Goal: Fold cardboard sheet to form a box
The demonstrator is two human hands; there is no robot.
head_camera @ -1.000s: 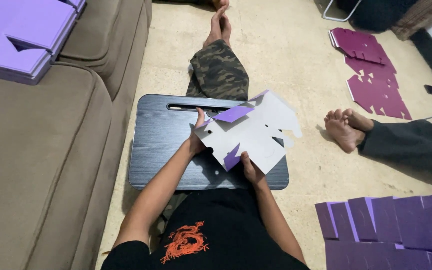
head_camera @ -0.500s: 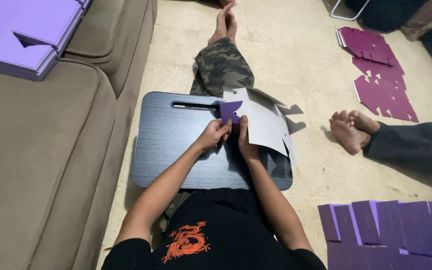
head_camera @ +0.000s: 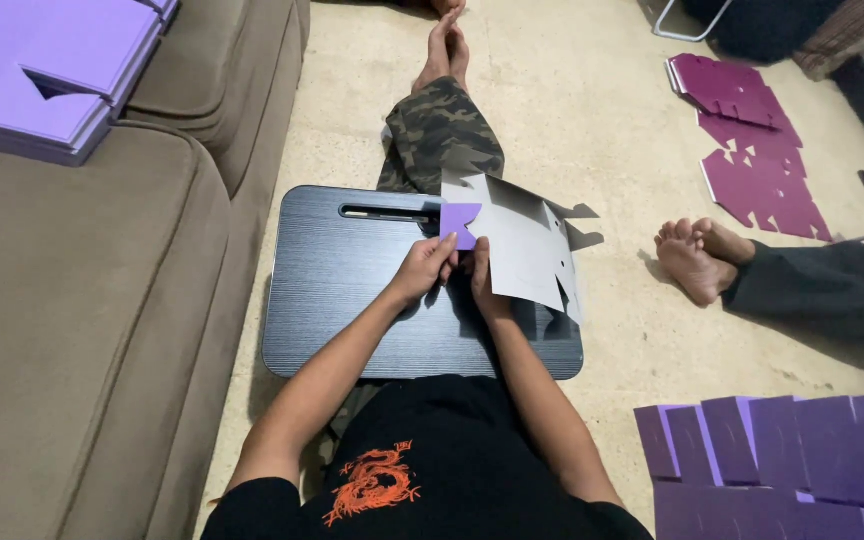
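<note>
I sit on the floor with a black lap tray (head_camera: 332,300) across my legs. A flat die-cut cardboard box blank (head_camera: 527,245), white-grey on the side facing me and purple on the other, stands tilted on the tray's right half. My left hand (head_camera: 422,272) pinches its folded purple flap (head_camera: 458,222). My right hand (head_camera: 480,278) grips the blank's lower left edge right beside it.
A brown sofa (head_camera: 72,330) runs along my left, with stacked purple folded boxes (head_camera: 42,75) on its cushion. More purple boxes (head_camera: 792,460) lie at the lower right. Dark magenta blanks (head_camera: 752,150) lie on the floor at the upper right. Another person's bare feet (head_camera: 692,255) rest near the tray's right side.
The blank has been turned from lying spread over the tray to standing more on edge at the right. Both hands have come close together at the purple flap.
</note>
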